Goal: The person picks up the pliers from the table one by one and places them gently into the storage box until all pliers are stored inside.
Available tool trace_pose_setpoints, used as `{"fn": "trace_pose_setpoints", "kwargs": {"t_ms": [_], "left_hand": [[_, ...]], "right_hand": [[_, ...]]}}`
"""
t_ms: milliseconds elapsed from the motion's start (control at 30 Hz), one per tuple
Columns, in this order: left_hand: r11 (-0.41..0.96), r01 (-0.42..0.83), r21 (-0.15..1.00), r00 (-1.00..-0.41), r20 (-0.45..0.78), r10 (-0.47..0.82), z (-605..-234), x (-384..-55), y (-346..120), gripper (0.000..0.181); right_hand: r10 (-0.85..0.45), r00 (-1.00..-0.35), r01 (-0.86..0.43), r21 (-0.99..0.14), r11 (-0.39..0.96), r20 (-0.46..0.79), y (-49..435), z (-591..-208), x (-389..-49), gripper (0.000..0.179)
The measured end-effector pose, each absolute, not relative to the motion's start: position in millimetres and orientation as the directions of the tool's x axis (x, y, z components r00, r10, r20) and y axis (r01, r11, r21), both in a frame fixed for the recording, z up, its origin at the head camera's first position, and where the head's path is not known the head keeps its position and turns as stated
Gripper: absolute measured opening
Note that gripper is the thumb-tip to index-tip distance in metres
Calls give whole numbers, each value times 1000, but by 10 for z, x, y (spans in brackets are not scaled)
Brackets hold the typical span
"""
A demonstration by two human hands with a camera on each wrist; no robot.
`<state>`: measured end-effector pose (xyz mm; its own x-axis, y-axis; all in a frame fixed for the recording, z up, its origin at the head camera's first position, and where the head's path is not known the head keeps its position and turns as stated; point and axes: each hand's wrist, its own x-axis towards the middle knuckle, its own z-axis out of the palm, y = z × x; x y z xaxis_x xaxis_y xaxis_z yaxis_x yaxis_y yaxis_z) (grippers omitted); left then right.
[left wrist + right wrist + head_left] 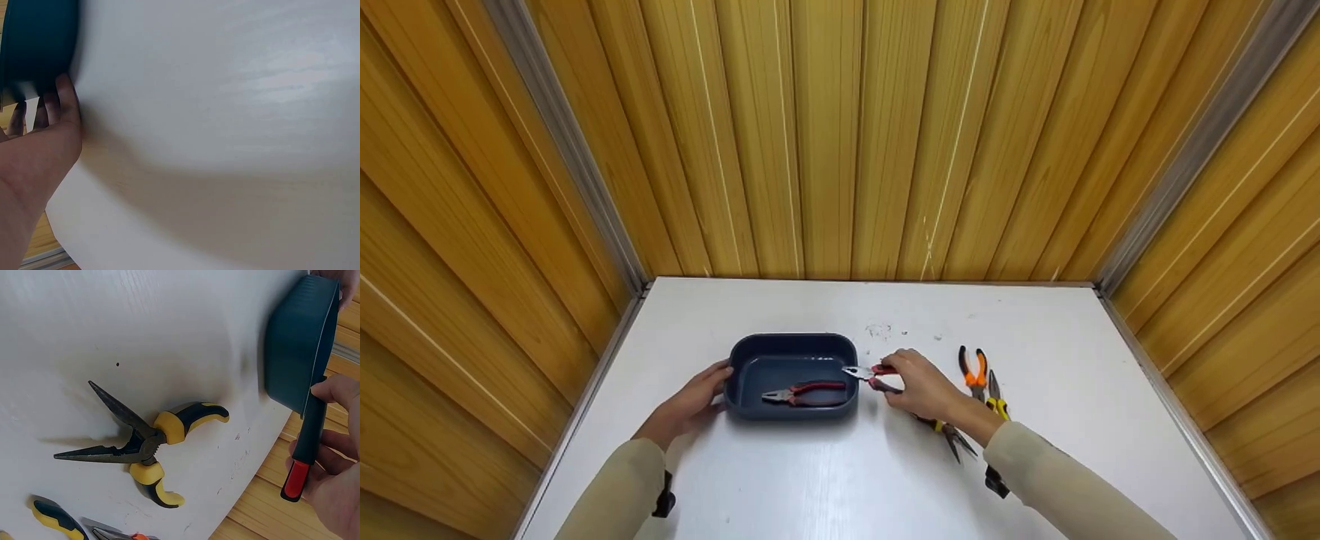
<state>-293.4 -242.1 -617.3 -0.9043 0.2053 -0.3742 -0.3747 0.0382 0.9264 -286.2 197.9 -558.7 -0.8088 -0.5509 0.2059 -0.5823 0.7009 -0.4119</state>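
A dark blue rectangular dish [793,414] stands on the white table. My left hand [690,401] touches its left outer wall, fingers extended along it in the left wrist view. Inside the dish lies a pair of combination pliers [790,394] with red and dark handles, its head pointing left. My right hand [924,384] holds a second pair of red-handled combination pliers [873,372] by the handles, its metal head over the dish's right rim. In the right wrist view, one handle [307,444] shows between thumb and fingers; its head is hidden.
Below my right forearm lie yellow-and-black long-nose pliers [149,447] with spread jaws. Orange-handled pliers [976,375] and another yellow-handled pair [997,405] lie to the right, partly behind the arm. Wood-patterned walls [825,150] enclose the table [780,487].
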Motion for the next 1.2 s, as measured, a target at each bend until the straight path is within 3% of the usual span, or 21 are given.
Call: {"fn": "trace_pose_setpoints", "kwargs": {"t_ms": [1200], "left_hand": [[47,-375,926,-902,-376,213,-6169,-2933,-2417,64]], "right_hand": [[-619,-753,-649,-409,642,225,1633,-5518,-2931,41]]}}
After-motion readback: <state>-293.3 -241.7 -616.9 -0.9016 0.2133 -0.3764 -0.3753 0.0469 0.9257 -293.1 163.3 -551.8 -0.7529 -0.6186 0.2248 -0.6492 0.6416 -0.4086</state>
